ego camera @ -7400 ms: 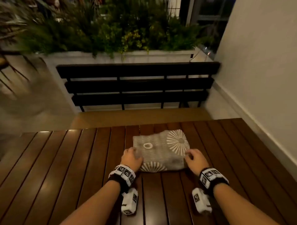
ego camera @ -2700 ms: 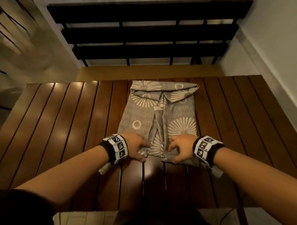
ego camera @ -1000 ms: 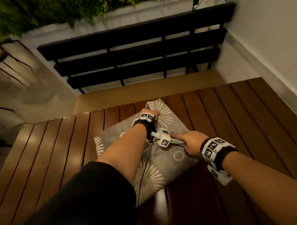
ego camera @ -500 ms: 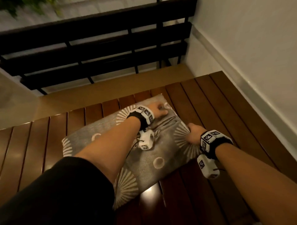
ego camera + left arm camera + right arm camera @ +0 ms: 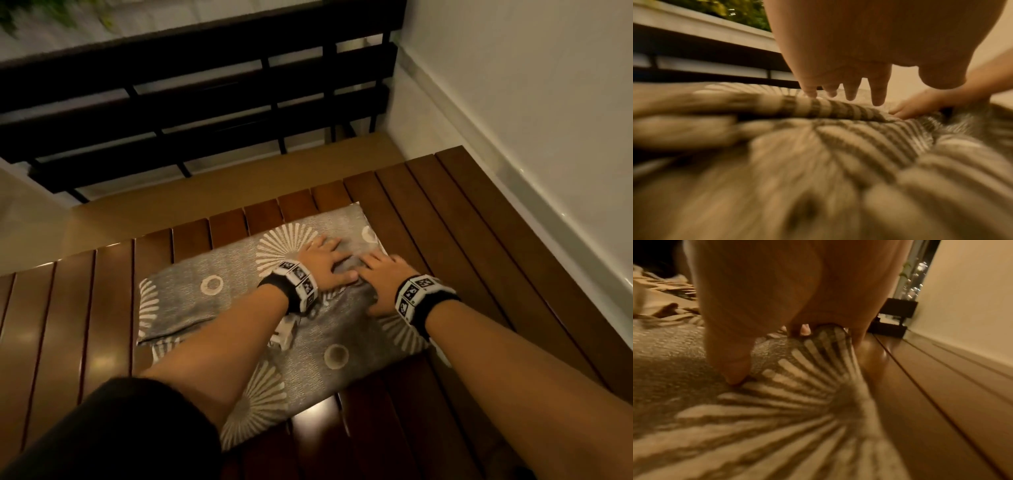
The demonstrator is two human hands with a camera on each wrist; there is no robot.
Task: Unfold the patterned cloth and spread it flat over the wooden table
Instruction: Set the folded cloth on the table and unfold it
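The grey cloth with white sunburst and ring patterns lies partly unfolded on the dark slatted wooden table, a folded layer still along its left side. My left hand rests on its far right part, fingers straight and spread. My right hand lies beside it, fingers extended on the fabric, with a dark crease between the two hands. In the left wrist view the fingertips touch the cloth. In the right wrist view the thumb presses the cloth, which bunches up under the fingers.
A black slatted bench stands beyond the table's far edge, across a strip of tan floor. A white wall runs close along the table's right side. Bare slats lie right of the cloth.
My left hand has drawn back from the cloth's far corner. My right hand has let go of the right edge and moved inward. Both now lie side by side with straight fingers.
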